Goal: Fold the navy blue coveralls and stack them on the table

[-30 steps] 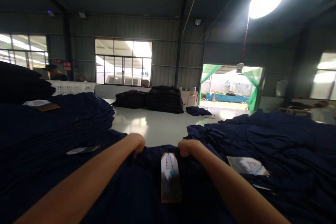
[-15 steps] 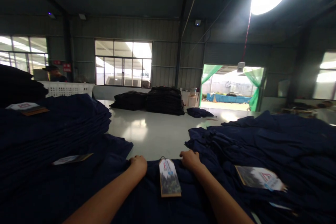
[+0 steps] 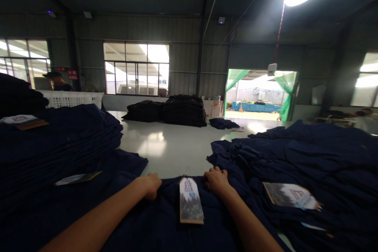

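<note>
A dark navy garment lies in front of me, its top edge running between my hands. A hang tag with a forest picture rests on its middle. At the garment's upper left edge is my left hand, with curled fingers closed on the cloth. My right hand is closed on the upper right edge, fingers bent over the fabric. Stacked navy garments rise on the left, and a looser navy pile with another tag lies on the right.
Black folded stacks and a small navy cloth sit farther back on the white table. A white basket stands behind the left pile. A person is at the far left, and a lamp hangs overhead.
My left hand has shifted slightly left along the garment's edge, and its forearm lies lower and farther left. My right hand has moved slightly right. The view has tilted a little.
</note>
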The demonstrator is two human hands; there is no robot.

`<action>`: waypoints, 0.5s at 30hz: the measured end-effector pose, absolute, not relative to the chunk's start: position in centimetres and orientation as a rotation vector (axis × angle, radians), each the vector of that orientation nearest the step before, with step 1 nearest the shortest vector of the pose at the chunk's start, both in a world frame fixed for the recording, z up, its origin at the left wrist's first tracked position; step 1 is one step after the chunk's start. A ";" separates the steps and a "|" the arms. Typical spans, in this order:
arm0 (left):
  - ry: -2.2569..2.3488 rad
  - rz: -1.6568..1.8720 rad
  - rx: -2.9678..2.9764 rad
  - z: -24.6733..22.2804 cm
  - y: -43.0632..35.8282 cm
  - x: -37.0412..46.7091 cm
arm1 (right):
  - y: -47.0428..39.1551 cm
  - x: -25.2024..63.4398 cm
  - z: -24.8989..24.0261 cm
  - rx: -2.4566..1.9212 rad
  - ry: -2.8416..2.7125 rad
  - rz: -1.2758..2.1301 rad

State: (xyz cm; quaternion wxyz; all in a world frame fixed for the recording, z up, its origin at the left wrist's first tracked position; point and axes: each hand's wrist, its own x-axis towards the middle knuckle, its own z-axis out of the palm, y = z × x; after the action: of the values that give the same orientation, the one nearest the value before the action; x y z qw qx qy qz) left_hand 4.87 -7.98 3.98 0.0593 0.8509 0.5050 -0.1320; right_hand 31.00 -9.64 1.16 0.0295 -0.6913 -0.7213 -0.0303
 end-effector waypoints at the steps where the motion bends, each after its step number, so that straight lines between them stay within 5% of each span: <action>1: 1.544 -0.415 2.576 3.9 -8.1 4.9 | -9.6 31.0 1.0 -2.153 -2.221 -0.085; 15: 1.532 -0.298 2.622 6.8 -5.3 4.9 | -10.0 31.5 2.6 -2.064 -1.759 -0.466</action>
State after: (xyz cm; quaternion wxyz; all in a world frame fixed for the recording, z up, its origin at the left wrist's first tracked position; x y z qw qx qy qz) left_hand 4.92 -5.34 6.79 0.0450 0.8584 0.5015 -0.0976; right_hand 31.46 -10.00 2.58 0.1938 -0.7358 -0.6273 -0.1661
